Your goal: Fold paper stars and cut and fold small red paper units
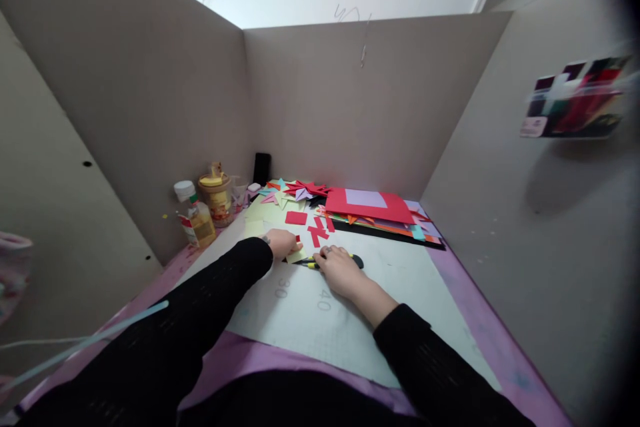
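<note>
My left hand (283, 243) is closed, with its fingertips pressed down at a small pale yellow paper piece (297, 255) on the white mat (380, 320). A bit of red paper shows by those fingers. My right hand (341, 269) is closed over a black and yellow utility knife (358, 261), whose front end points left toward the pale paper. Beyond the hands lie several red paper strips (317, 235) and a small red paper square (296, 217). The undersides of both hands are hidden.
At the back right is a stack of coloured paper with a red sheet (395, 207) on top. Folded paper stars (305, 188) lie behind. An amber-liquid bottle (200, 223), a yellow-lidded tub (217, 200) and a black phone-like object (262, 167) stand left. Grey partitions (340, 93) enclose the table.
</note>
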`<control>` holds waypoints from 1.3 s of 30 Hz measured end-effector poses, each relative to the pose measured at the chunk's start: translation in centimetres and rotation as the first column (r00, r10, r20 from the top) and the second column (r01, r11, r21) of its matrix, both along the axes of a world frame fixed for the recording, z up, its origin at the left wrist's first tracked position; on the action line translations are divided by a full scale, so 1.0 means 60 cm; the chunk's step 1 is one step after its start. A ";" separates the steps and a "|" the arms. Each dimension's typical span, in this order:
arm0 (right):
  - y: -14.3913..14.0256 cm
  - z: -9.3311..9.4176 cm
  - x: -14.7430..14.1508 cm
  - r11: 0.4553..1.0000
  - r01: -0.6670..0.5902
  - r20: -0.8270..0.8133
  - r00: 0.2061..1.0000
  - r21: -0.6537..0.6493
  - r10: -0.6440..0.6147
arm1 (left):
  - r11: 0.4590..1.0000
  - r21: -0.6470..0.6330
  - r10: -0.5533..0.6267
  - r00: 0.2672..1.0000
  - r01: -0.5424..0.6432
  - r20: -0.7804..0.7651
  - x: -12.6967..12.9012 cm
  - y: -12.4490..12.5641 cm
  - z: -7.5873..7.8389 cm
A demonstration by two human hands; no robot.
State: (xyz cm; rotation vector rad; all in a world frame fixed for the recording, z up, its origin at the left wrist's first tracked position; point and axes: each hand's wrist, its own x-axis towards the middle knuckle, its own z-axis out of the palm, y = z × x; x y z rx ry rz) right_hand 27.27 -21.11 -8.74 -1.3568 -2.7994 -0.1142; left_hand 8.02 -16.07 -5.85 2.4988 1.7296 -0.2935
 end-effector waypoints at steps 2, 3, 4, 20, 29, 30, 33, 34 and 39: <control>-0.001 -0.002 -0.005 1.000 -0.004 -0.007 1.000 -0.008 0.004 | 1.000 0.015 0.009 1.000 -0.009 0.014 -0.001 -0.001 -0.004; -0.001 -0.004 -0.005 1.000 -0.007 -0.011 1.000 -0.013 0.007 | 1.000 0.023 0.011 1.000 -0.011 0.022 -0.001 -0.003 -0.005; 0.001 -0.005 -0.004 1.000 -0.011 -0.017 1.000 -0.016 0.010 | 0.999 0.032 0.011 0.999 -0.012 0.031 -0.001 -0.004 -0.005; 0.012 0.000 0.049 0.983 -0.164 -0.236 0.961 -0.077 0.142 | 0.998 0.063 -0.015 0.997 0.011 0.075 -0.011 -0.005 -0.013; 0.094 -0.044 0.161 0.863 0.501 -0.249 0.829 -0.064 -0.500 | 0.934 0.343 -0.015 0.945 -0.103 0.327 -0.041 -0.024 -0.030; 0.093 -0.047 0.155 0.862 0.505 -0.265 0.825 -0.053 -0.499 | 0.925 0.322 0.074 0.925 -0.204 0.372 -0.041 -0.026 -0.035; 0.080 -0.046 0.126 0.895 0.446 -0.378 0.829 0.007 -0.411 | 0.896 0.250 0.253 0.886 -0.366 0.389 -0.039 -0.029 -0.053; 0.073 -0.045 0.115 0.915 0.403 -0.422 0.833 0.020 -0.357 | 0.887 0.255 0.275 0.885 -0.384 0.376 -0.038 -0.028 -0.057; 0.043 -0.049 0.050 0.992 0.130 -0.615 0.781 -0.007 -0.106 | 0.875 0.301 0.269 0.898 -0.379 0.349 -0.036 -0.023 -0.070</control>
